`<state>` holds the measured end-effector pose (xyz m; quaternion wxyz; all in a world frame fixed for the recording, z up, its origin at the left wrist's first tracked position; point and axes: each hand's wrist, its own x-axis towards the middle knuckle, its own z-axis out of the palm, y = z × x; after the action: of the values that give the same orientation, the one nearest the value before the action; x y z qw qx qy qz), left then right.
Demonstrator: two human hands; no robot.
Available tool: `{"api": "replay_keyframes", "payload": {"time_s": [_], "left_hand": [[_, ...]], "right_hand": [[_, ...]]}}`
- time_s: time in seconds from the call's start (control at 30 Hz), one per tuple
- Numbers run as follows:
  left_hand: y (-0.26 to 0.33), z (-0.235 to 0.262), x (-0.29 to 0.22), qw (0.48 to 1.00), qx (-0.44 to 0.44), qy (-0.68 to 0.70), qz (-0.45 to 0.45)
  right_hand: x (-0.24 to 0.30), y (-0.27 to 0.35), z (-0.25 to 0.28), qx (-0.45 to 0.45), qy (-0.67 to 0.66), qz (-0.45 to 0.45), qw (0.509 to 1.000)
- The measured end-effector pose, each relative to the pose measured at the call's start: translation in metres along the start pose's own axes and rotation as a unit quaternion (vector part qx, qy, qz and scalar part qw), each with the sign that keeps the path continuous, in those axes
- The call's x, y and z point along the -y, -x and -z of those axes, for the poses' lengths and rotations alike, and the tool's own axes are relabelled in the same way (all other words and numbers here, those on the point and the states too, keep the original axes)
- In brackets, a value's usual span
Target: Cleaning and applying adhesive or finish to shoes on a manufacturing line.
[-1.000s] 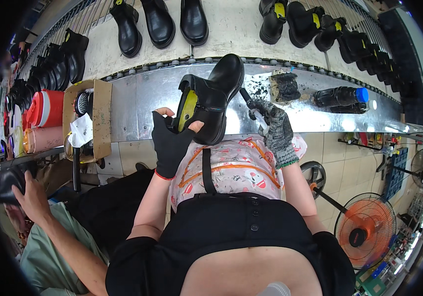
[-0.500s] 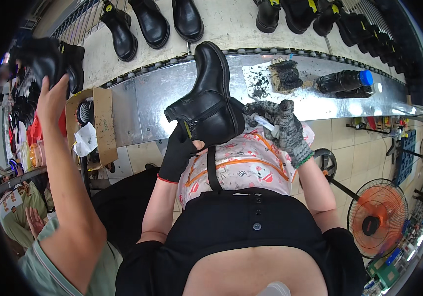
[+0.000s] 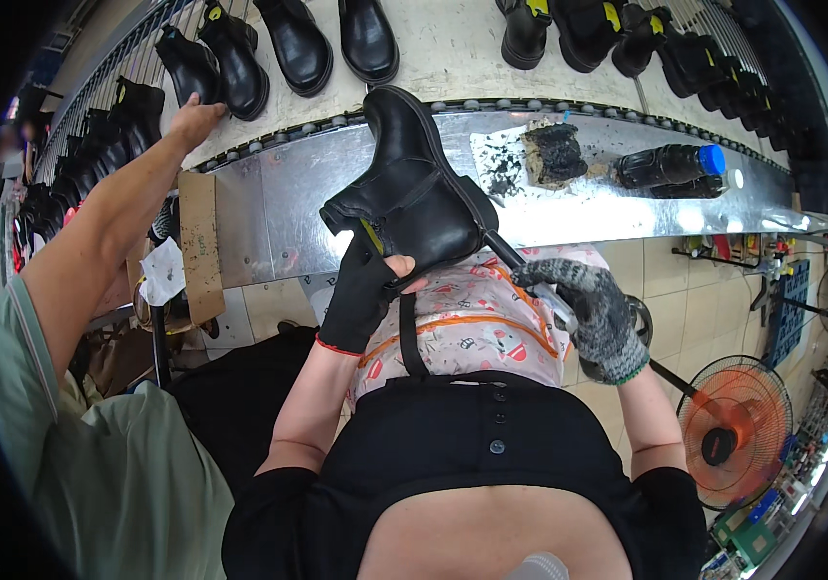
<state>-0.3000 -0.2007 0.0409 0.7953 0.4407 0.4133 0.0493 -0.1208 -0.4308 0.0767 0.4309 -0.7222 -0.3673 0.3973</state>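
Note:
My left hand (image 3: 364, 295), in a black glove with bare fingertips, grips a black ankle boot (image 3: 410, 193) from below, its toe pointing away toward the metal ledge (image 3: 269, 222). My right hand (image 3: 596, 311), in a grey knit glove, holds a thin brush-like tool (image 3: 530, 278) whose tip touches the boot's heel side. Both hands are raised above my patterned apron (image 3: 472, 329).
A co-worker's arm (image 3: 114, 222) reaches from the left toward black boots (image 3: 230, 68) on the conveyor. More boots (image 3: 569, 24) line the belt. A dirty sponge (image 3: 554, 153) and a dark bottle with a blue cap (image 3: 670, 164) lie on the ledge. An orange fan (image 3: 733, 430) stands right.
The boot turned from showing its yellow insole to sole-down, toe away. My right hand dropped toward the heel. The co-worker's arm rose from low left and reached up to the conveyor boots.

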Motion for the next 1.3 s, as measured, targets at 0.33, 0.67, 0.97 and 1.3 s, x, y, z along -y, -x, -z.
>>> {"api": "replay_keyframes", "payload": {"time_s": [0.33, 0.67, 0.97, 1.3], "left_hand": [[-0.009, -0.003, -0.013, 0.980, 0.031, 0.189, 0.046], [-0.012, 0.006, -0.025, 0.961, 0.070, 0.264, 0.046], [-0.087, 0.005, -0.058, 0.991, 0.126, 0.021, -0.026], [-0.317, -0.085, -0.135, 0.956, -0.033, -0.228, -0.181]], "right_hand": [[-0.012, 0.018, -0.010, -0.053, -0.050, 0.063, 0.995], [-0.040, 0.020, -0.030, -0.056, -0.443, -0.061, 0.893], [-0.132, -0.046, -0.066, -0.369, -0.364, -0.113, 0.848], [-0.195, -0.062, -0.083, -0.310, -0.609, -0.069, 0.727]]}}
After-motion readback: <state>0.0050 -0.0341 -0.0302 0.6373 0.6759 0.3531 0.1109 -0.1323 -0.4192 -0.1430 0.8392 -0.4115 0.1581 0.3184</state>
